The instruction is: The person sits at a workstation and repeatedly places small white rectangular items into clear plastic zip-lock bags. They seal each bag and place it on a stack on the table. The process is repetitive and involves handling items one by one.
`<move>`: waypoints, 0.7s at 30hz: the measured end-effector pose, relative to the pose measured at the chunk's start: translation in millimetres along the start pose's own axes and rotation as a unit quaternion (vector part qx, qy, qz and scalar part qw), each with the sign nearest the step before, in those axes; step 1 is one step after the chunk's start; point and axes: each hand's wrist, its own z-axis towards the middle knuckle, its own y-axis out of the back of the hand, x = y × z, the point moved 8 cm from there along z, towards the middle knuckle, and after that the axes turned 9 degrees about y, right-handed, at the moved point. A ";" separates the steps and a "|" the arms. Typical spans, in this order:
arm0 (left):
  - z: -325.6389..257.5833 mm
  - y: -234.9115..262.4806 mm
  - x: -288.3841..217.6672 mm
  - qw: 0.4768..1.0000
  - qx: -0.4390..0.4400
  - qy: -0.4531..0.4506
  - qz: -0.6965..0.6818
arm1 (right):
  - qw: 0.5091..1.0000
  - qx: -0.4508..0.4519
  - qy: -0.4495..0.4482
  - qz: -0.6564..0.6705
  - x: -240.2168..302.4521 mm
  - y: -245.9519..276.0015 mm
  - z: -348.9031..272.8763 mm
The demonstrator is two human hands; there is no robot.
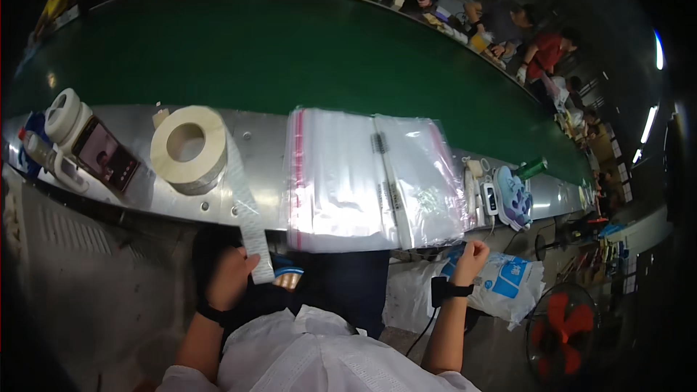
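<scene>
My left hand (231,276) pinches the free end of a white label strip (250,221), thumb on its front, fingers closed behind it. The strip runs up from my grip to a big label roll (190,147) lying flat on the steel ledge (131,196). My right hand (472,255) is closed in a fist and holds nothing I can see. Between and above my hands lies a stack of clear zip bags (370,178). Left of the roll lies a phone (106,154).
</scene>
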 end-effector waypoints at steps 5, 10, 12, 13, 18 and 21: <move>-23.1 -35.0 -48.3 0.960 0.128 0.032 -0.248 | 0.799 0.565 -0.054 0.200 161.2 -134.2 -160.3; -26.0 -41.0 -72.6 0.956 0.142 0.013 -0.258 | 0.625 0.671 -0.167 0.361 223.3 -170.8 -233.0; -26.6 -33.4 -71.7 0.967 0.110 -0.005 -0.229 | 0.628 0.680 -0.165 0.340 224.7 -177.9 -235.9; -23.6 -27.5 -67.5 0.974 0.086 -0.017 -0.209 | 0.630 0.684 -0.164 0.329 224.4 -179.8 -238.0; -83.3 -0.5 -124.8 0.859 -0.347 -0.336 0.170 | 0.730 0.625 -0.054 0.272 213.1 -185.2 -227.0; -94.4 -23.0 -132.2 0.840 -0.249 -0.380 0.298 | 0.736 0.620 -0.039 0.270 221.3 -188.6 -223.8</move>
